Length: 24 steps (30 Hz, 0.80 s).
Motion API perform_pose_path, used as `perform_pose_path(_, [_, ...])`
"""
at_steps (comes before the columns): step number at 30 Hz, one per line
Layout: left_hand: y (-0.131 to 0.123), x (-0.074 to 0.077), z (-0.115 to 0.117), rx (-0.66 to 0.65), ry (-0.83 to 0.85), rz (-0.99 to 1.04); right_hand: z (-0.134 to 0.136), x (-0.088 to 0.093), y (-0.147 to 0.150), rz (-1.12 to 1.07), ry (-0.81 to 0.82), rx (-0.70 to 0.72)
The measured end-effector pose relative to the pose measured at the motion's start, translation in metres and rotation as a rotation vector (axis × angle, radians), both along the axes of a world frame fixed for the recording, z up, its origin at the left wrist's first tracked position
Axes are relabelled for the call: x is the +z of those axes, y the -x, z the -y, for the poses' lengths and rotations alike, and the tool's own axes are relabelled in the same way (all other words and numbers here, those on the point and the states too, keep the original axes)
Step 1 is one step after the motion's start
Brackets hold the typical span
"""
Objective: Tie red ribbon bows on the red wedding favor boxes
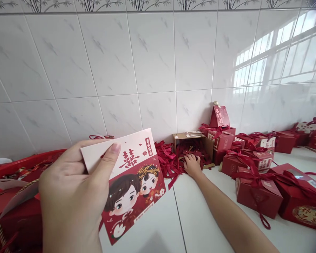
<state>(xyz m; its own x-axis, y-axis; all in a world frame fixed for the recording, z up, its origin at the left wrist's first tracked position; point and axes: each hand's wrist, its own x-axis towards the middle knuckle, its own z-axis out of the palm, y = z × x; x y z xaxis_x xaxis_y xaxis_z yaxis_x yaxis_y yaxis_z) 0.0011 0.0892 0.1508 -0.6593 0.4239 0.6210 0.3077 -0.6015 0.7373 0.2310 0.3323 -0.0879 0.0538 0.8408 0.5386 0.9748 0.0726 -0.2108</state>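
My left hand [73,191] is closed on a pink and red card [133,179] printed with a cartoon couple and red characters, held up close to the camera, thumb on its front. My right hand [192,165] reaches far out across the white floor, fingers curled down into a heap of red ribbons [171,160] in front of a small open cardboard box [189,140]. What the fingers grip is hidden among the ribbons.
Several red gift boxes tied with ribbon [258,189] sit along the right by the white tiled wall [152,59]. A red tray [18,167] with more red items lies at the left. White floor tiles [189,218] lie between.
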Motion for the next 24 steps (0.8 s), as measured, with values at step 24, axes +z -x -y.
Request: perform_pose_path(24, [0.001, -0.007, -0.011, 0.106, 0.019, -0.138, -0.01, 0.002, -0.011, -0.128, -0.022, -0.193])
